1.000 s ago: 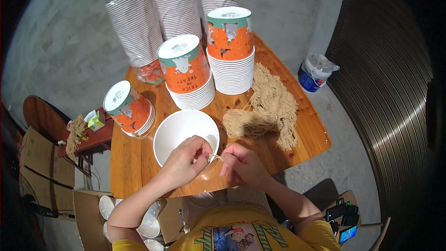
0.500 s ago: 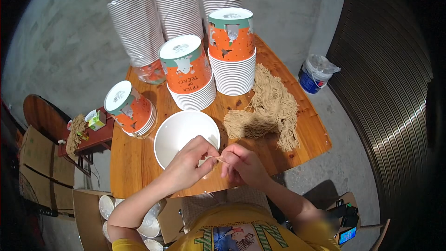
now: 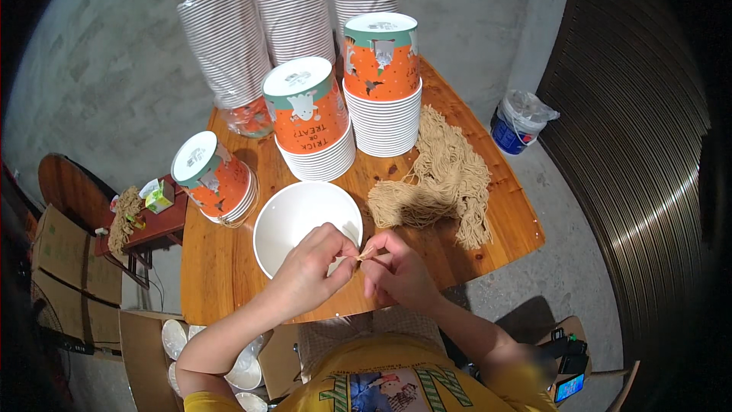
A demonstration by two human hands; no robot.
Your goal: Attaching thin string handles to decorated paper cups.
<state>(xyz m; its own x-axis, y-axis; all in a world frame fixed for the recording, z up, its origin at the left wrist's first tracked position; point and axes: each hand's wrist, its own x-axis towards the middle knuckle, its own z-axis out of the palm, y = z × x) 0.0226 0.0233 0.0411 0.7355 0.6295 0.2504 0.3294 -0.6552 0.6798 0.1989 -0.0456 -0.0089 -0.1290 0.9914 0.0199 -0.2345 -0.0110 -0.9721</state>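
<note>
Over the near edge of the wooden table [image 3: 221, 267], my left hand [image 3: 309, 265] and my right hand [image 3: 402, 273] meet fingertip to fingertip. Both pinch a short, thin piece of tan string [image 3: 364, 255] between them. Just beyond and partly under my left hand stands an open paper bucket [image 3: 293, 221], white inside, mouth up; the hand hides part of its near rim. Right of it lies a loose heap of tan string [image 3: 450, 183]. An upside-down orange and green bucket stack [image 3: 213, 179] stands at the left, tan string loops around its rims.
Two taller upside-down bucket stacks [image 3: 309, 118] [image 3: 381, 69] stand farther back. Plastic-wrapped stacks [image 3: 225, 46] rise behind them. A blue pail [image 3: 509, 133] is on the floor at right. A cardboard box [image 3: 141, 351] with white round items sits below the table at left.
My right fingers have shifted and risen slightly at the string, with thumb and forefinger now more clearly pinched. My left hand stays nearly in place; the buckets have not moved.
</note>
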